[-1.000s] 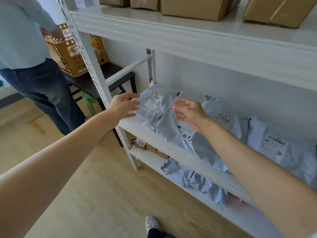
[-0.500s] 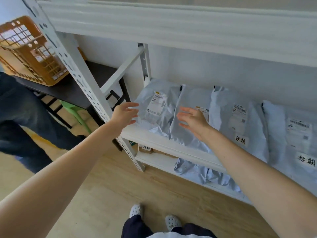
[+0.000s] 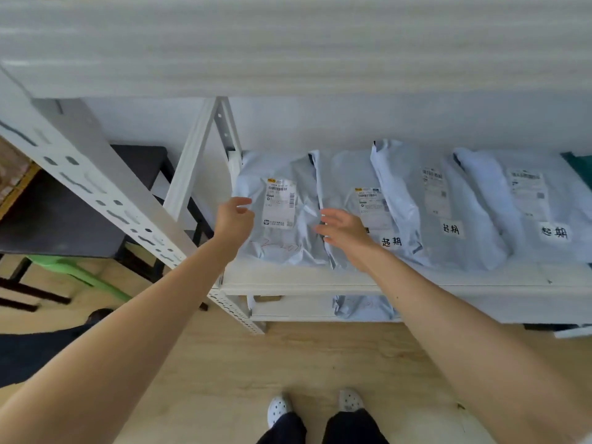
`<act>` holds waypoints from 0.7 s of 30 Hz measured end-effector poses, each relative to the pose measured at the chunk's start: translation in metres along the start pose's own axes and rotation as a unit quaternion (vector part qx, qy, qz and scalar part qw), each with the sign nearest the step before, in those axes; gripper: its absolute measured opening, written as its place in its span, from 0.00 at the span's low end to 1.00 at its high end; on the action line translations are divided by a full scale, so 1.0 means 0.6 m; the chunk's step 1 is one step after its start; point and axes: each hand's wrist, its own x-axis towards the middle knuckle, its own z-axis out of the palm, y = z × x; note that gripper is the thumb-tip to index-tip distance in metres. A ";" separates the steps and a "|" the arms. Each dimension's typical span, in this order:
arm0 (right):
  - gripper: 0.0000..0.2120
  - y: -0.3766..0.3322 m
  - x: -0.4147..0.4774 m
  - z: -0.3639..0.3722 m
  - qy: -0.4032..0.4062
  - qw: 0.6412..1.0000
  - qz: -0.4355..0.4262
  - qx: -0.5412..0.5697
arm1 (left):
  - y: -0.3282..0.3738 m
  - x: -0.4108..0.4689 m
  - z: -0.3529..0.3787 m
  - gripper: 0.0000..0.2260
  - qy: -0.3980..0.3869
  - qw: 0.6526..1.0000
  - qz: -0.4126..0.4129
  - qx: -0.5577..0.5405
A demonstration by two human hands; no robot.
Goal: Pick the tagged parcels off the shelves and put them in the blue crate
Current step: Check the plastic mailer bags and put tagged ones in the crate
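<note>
Both hands have moved in on the leftmost parcel [image 3: 288, 248] on the shelf [image 3: 320, 280]: left hand [image 3: 234, 219] half-curled at its edge, grip unclear; right hand [image 3: 344, 232] spread open over its other edge.

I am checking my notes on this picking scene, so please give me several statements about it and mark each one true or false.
1. The leftmost parcel carries a white tag with black characters. False: it shows only a shipping label.
2. The right hand has its fingers spread. True.
3. The blue crate is in view. False: none shows.
4. A grey parcel lies on the lower shelf. True.
</note>
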 end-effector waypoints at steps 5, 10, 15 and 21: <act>0.28 0.002 0.036 0.031 -0.017 0.998 -0.024 -0.058 | -0.020 0.051 0.022 0.17 -0.012 0.996 0.025 0.084; 0.31 -0.002 0.092 0.052 -0.007 0.978 -0.077 -0.193 | -0.046 0.099 0.033 0.19 -0.036 0.967 0.095 0.235; 0.32 0.000 0.136 0.068 -0.020 0.952 -0.133 -0.275 | -0.066 0.141 0.039 0.25 -0.040 0.936 0.105 0.334; 0.38 0.010 0.184 0.078 -0.032 0.917 -0.160 -0.364 | -0.066 0.165 0.046 0.29 -0.050 0.940 0.044 0.335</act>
